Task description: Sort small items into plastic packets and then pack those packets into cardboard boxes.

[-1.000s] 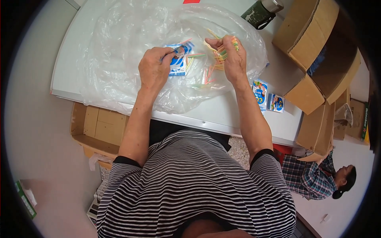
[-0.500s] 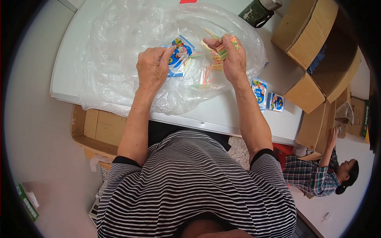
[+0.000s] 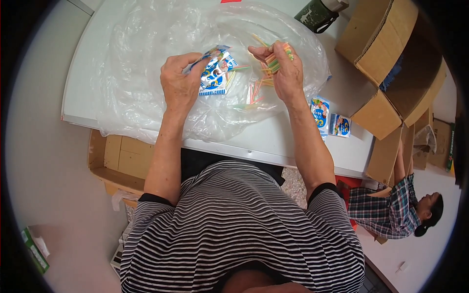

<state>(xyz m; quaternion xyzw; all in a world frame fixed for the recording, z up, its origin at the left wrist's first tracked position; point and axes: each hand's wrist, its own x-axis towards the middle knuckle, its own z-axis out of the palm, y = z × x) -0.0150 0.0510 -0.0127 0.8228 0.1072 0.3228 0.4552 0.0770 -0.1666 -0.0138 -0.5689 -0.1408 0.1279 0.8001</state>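
Note:
My left hand [image 3: 180, 80] is closed, thumb and fingers pinching the lifted upper part of a blue-and-white printed packet [image 3: 213, 80] that lies over the clear plastic sheeting. Whether this is one packet or two overlapping ones, I cannot tell. To the right, my right hand [image 3: 287, 73] is wrapped round a bundle of thin pastel sticks [image 3: 272, 62], with green, pink and yellow ends showing. Loose sticks of the same kind [image 3: 255, 92] lie on the sheeting between the hands.
Crumpled clear plastic sheeting [image 3: 141, 73] covers much of the white table [image 3: 342, 156]. Two small packets [image 3: 340, 125] lie by my right forearm. A dark green flask [image 3: 315, 17] and open cardboard boxes [image 3: 376, 115] stand at right. Beyond, a co-worker in plaid [image 3: 381, 207] reaches into a box.
My left hand has shifted slightly left, and the packet's upper part now bends up toward its fingers. My right hand stays nearly still. The co-worker's arms have moved deeper behind the box flap.

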